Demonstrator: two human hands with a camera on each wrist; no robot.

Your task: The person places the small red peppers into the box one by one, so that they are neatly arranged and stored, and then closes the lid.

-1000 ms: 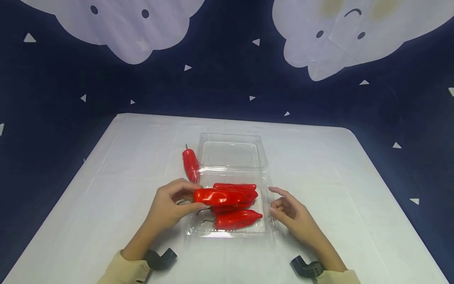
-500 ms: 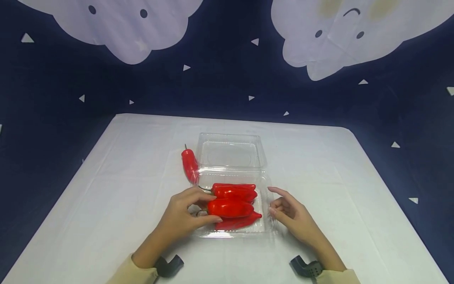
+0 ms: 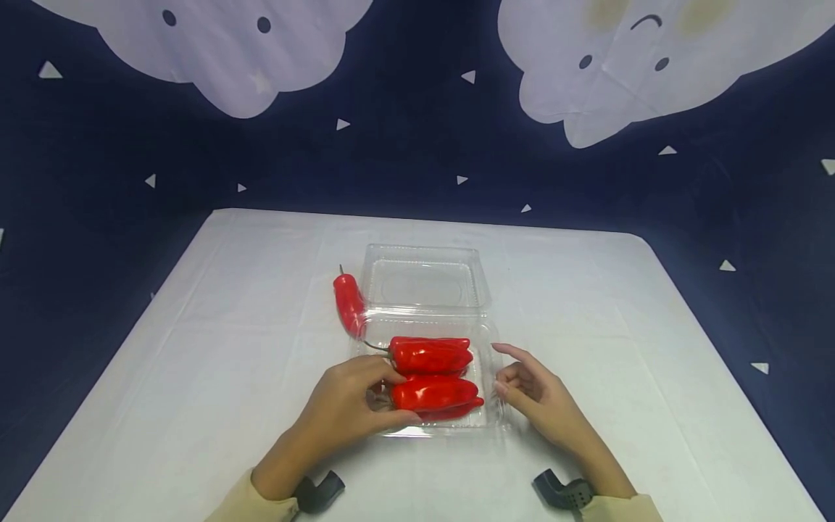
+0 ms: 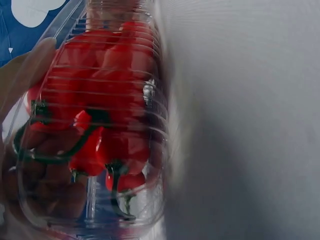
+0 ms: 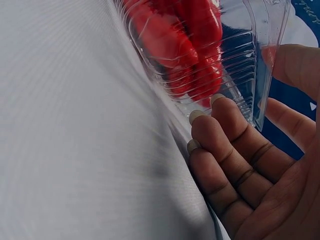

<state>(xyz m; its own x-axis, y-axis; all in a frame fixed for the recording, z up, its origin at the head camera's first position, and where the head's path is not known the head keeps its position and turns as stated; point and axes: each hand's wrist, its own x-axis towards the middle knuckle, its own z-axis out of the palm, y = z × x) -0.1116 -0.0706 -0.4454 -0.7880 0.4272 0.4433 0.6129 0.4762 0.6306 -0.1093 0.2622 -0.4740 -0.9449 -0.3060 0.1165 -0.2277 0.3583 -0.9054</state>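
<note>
My left hand (image 3: 349, 404) grips a red pepper (image 3: 435, 394) by its stem end, thumb on the near side and fingers on the far side. This pepper lies low in the clear plastic clamshell container (image 3: 417, 432), overlapping another red pepper (image 3: 450, 414). Farther back in the container more red peppers (image 3: 430, 355) lie side by side, stems to the left. My right hand (image 3: 538, 402) holds the container's right edge. In the right wrist view its thumb (image 5: 295, 62) is at the rim, with curled fingers (image 5: 212, 132) against the outer wall.
The container's lid (image 3: 424, 279) lies open toward the back. One red pepper (image 3: 349, 303) lies on the white table (image 3: 228, 304) left of the lid, its tip by the container's corner. Dark cloth with clouds (image 3: 417, 145) hangs behind.
My left hand has brought its pepper toward me and lowered it from over the rear peppers to the container's near side. The right hand has stayed in place.
</note>
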